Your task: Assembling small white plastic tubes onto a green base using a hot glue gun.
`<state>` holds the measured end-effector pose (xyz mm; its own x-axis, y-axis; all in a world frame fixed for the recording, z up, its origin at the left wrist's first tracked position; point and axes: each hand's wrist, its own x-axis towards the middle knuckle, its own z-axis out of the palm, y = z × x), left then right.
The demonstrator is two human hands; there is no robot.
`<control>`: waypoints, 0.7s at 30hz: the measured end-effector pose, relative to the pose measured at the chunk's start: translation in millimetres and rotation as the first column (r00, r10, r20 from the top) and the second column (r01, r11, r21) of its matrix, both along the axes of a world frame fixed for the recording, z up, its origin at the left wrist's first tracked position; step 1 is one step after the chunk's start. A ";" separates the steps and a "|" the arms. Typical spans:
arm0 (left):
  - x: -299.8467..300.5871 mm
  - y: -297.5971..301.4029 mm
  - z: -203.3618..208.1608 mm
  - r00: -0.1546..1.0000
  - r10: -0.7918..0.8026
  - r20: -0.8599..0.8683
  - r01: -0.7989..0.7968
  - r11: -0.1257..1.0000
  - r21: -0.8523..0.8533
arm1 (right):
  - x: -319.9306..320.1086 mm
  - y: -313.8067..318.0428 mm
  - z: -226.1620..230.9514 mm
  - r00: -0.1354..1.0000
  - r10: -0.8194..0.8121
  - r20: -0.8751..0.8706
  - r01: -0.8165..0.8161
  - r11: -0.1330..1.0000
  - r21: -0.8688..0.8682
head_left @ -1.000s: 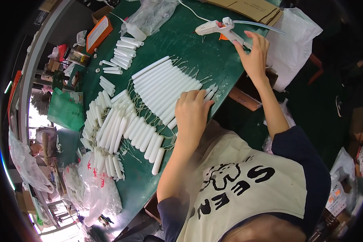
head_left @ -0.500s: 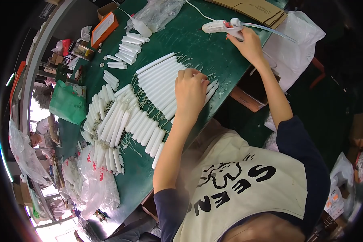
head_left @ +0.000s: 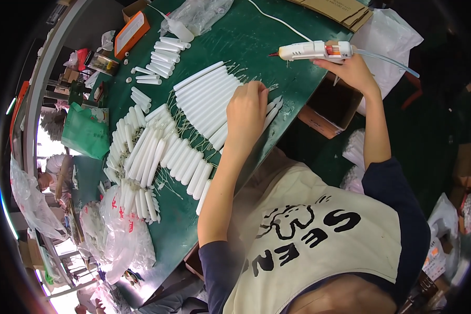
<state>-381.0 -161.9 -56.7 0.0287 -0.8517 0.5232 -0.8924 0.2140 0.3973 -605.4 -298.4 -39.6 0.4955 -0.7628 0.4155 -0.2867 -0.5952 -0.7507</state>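
Observation:
A white hot glue gun with a clear glue stick out of its back is gripped by my right hand near the table's right edge. Its nozzle points left over the green tabletop. My left hand is above a fanned row of white candle-like tubes, near their right-hand ends. Its fingers are pinched together, and what they hold, if anything, is hidden. Thin wires stick out from the far ends of the row. A couple of tubes with pointed tips lie just right of my left hand.
More white tubes with tangled wires are heaped at left. Short white tubes lie farther back by a white bottle. Plastic bags cover the near left. A cardboard box stands below the right edge. A white cord trails from the gun.
My right hand has moved right and slightly nearer with the glue gun, which now points level to the left. My left hand stays over the row, its fingers slightly shifted.

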 end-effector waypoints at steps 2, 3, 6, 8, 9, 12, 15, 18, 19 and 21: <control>-1.2 2.6 3.0 0.991 0.017 -0.136 -0.014 1.000 0.019 | 0.4 7.5 3.2 0.996 -0.066 -0.063 0.069 0.997 0.047; -0.1 3.2 3.1 0.991 0.020 -0.135 -0.017 1.000 0.019 | -0.1 8.5 2.4 0.996 -0.063 -0.062 0.066 0.997 0.047; 2.3 3.9 1.8 0.991 0.001 -0.131 -0.002 1.000 -0.007 | -3.1 9.4 -3.2 1.000 0.001 -0.023 -0.002 0.999 -0.045; 1.6 3.3 1.0 0.990 0.016 -0.143 -0.023 0.998 -0.053 | -3.9 10.4 -5.1 0.984 -0.063 -0.169 0.031 0.982 -0.186; 1.3 3.0 0.6 0.990 0.013 -0.143 -0.020 0.998 -0.053 | -3.6 11.4 -4.7 0.983 -0.066 -0.169 0.034 0.982 -0.186; 0.3 3.2 0.8 0.987 0.015 -0.159 -0.021 0.999 -0.034 | 0.0 15.8 -0.9 0.991 -0.068 -0.114 0.043 0.976 -0.213; -1.8 3.8 2.1 0.991 0.007 -0.135 -0.017 0.997 -0.070 | 1.7 19.3 0.9 0.989 -0.060 -0.135 0.027 0.971 -0.238; -2.6 4.4 4.2 0.991 0.024 -0.134 -0.031 0.998 -0.052 | 2.6 20.1 0.9 0.984 -0.087 -0.155 0.035 0.949 -0.313; -2.4 4.6 4.1 0.991 0.022 -0.132 -0.029 0.998 -0.057 | 2.9 19.4 -0.2 0.984 -0.097 -0.151 0.043 0.944 -0.326; -1.8 4.4 3.6 0.991 0.020 -0.130 -0.029 0.998 -0.062 | 3.0 17.5 -2.4 0.984 -0.106 -0.146 0.051 0.939 -0.340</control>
